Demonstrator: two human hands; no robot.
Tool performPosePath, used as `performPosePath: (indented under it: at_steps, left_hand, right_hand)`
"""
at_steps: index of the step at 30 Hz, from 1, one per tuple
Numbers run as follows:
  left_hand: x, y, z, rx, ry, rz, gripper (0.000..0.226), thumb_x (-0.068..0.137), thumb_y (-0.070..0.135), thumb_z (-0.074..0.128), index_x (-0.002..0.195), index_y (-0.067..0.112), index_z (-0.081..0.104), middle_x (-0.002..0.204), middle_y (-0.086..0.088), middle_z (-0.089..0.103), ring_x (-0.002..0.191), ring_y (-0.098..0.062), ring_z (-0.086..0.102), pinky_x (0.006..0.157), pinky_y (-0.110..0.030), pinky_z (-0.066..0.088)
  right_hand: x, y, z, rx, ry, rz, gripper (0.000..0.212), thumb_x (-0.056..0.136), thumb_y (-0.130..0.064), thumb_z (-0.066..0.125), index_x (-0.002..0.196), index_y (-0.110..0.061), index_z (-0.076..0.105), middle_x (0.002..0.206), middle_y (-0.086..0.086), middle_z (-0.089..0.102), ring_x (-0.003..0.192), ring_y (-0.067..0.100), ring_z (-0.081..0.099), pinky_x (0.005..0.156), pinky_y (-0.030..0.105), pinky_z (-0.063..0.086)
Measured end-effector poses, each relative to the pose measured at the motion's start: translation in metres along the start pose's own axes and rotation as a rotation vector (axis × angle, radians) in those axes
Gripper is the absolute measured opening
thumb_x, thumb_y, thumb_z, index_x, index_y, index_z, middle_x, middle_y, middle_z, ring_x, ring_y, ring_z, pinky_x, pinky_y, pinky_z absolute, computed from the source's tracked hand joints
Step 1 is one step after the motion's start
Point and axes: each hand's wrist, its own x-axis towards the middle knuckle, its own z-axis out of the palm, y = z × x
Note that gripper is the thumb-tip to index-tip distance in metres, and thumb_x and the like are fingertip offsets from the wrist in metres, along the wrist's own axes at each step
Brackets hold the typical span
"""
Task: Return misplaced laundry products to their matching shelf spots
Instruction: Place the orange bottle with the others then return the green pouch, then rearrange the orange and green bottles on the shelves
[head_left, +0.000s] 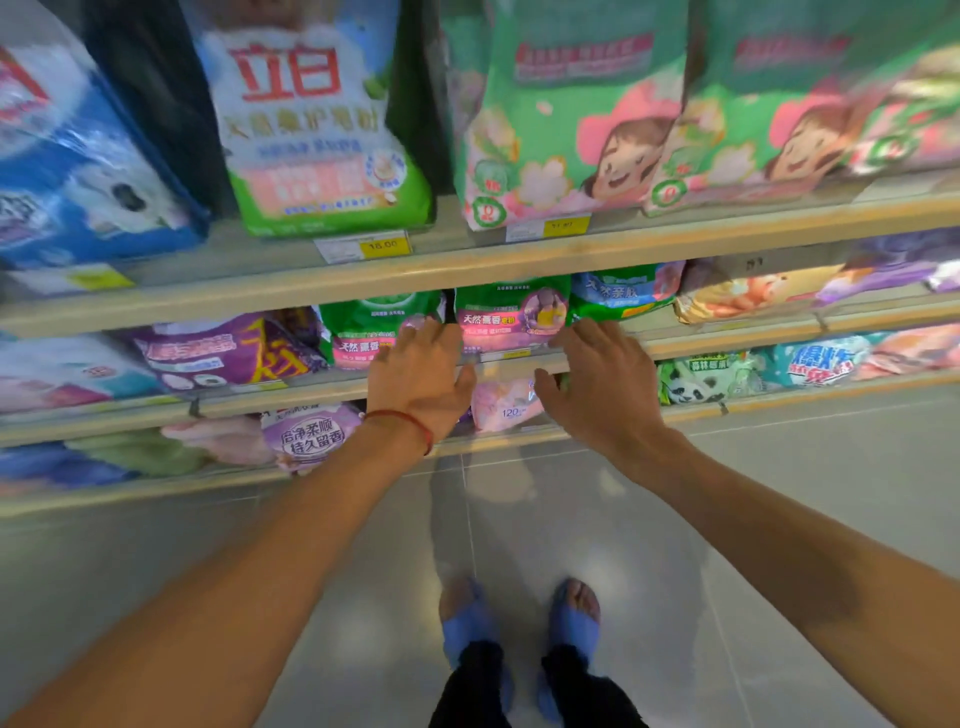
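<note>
Both hands were spread wide, fingers nearly straight and gripping nothing. The left hand (418, 376) lay at the left edge and the right hand (592, 382) at the right edge of a green-and-pink plastic detergent bag (506, 322); whether the fingertips actually touched it could not be told. A red string bracelet (410, 422) circled the left wrist. The bag stood upright on the second beige shelf (753, 335), between a matching green-and-pink bag (363, 332) on its left and a blue-and-green bag (623, 291) on its right. On the shelf above stood a large white-and-green bag with red characters (322, 130) and green bags printed with a pink-hatted girl (561, 130), behind a yellow price tag (382, 245). Below, blue slippers (470, 618) stood on the grey tiled floor (779, 493).
</note>
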Motion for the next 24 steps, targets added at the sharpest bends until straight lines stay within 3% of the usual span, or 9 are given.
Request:
performPosePath:
  at_steps: [8, 13, 19, 24]
  left_hand:
    - [-0.067, 0.003, -0.061, 0.054, 0.049, -0.026, 0.053, 0.102, 0.046, 0.046, 0.146, 0.017, 0.046, 0.14, -0.008, 0.055, 0.123, -0.033, 0.055, 0.088, -0.044, 0.051]
    - [-0.12, 0.02, -0.086, 0.048, 0.106, -0.093, 0.049, 0.1, 0.046, 0.049, 0.141, 0.019, 0.05, 0.132, -0.008, 0.061, 0.119, -0.032, 0.059, 0.088, -0.045, 0.052]
    - [-0.191, 0.034, -0.116, 0.043, 0.163, -0.196, 0.045, 0.099, 0.048, 0.05, 0.131, 0.016, 0.057, 0.125, -0.008, 0.063, 0.116, -0.031, 0.06, 0.085, -0.046, 0.052]
    - [-0.239, 0.018, -0.142, 0.082, 0.2, -0.274, 0.043, 0.099, 0.049, 0.047, 0.13, 0.019, 0.056, 0.125, -0.004, 0.063, 0.116, -0.028, 0.06, 0.083, -0.044, 0.052]
  right_hand:
    - [-0.032, -0.048, -0.069, 0.014, -0.009, -0.077, 0.034, 0.084, -0.036, 0.07, 0.109, -0.013, 0.072, 0.11, 0.006, 0.071, 0.104, 0.031, 0.063, 0.087, 0.041, 0.049]
    - [-0.06, -0.054, -0.102, 0.077, -0.002, -0.098, 0.034, 0.084, -0.039, 0.069, 0.11, -0.016, 0.072, 0.112, 0.003, 0.07, 0.109, 0.029, 0.061, 0.091, 0.041, 0.048]
    - [-0.098, -0.068, -0.143, 0.076, 0.064, -0.276, 0.035, 0.084, -0.038, 0.067, 0.097, -0.007, 0.076, 0.09, 0.01, 0.072, 0.086, 0.033, 0.065, 0.074, 0.039, 0.049]
    - [-0.106, -0.113, -0.173, -0.034, -0.078, -0.361, 0.049, 0.091, -0.053, 0.05, 0.117, -0.017, 0.07, 0.111, 0.003, 0.07, 0.104, 0.027, 0.061, 0.088, 0.039, 0.051]
